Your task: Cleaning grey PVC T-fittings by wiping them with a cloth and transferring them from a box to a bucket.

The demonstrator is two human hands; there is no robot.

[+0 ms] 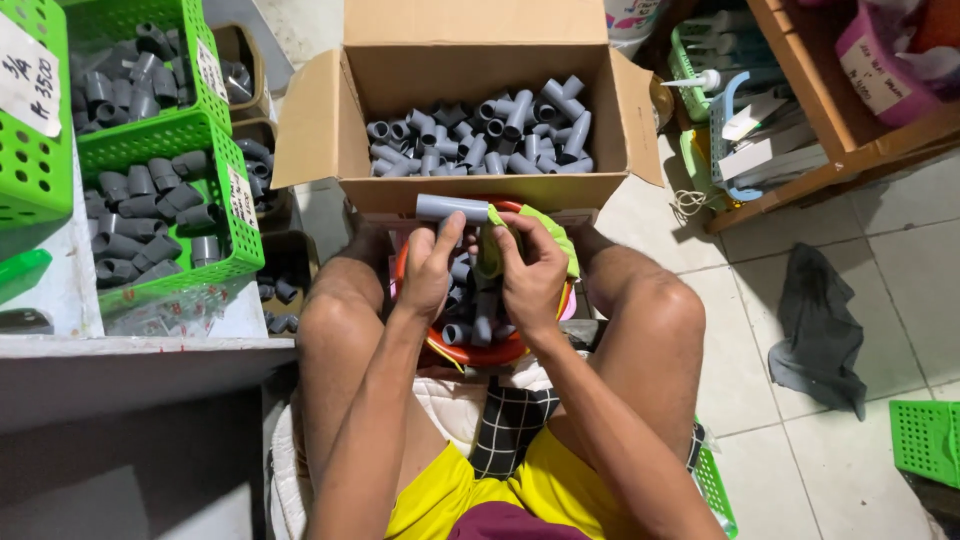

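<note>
The person sits low with both knees spread wide, so the round orange plastic bowl [500,352] fits in the gap between the legs, close to the body and easy to reach. The bowl is full of short grey plastic pipe pieces [470,318], piled loose. Just above the bowl, the left hand [428,272] is closed around a grey plastic pipe fitting [452,208], with the thumb and fingers pinching its lower part so its long top part lies sideways and sticks out free. The right hand [532,275] is closed on a bright green cloth [540,232] and presses it against the fitting; I think the two hands are held close together like this so one can keep the piece steady while the other rubs it. Just beyond the bowl stands an open brown cardboard box [470,190] with its flaps folded out, so its heap of the same grey fittings [480,140] shows and can be reached. To the left of the bowl, on a white worktop [60,290], green plastic baskets [180,200] hold more grey fittings, sorted apart. To the right of the bowl, well apart on the pale tiled floor [900,270], lies a crumpled dark grey rag [820,330], and farther off stands a wooden shelf [830,130].
</note>
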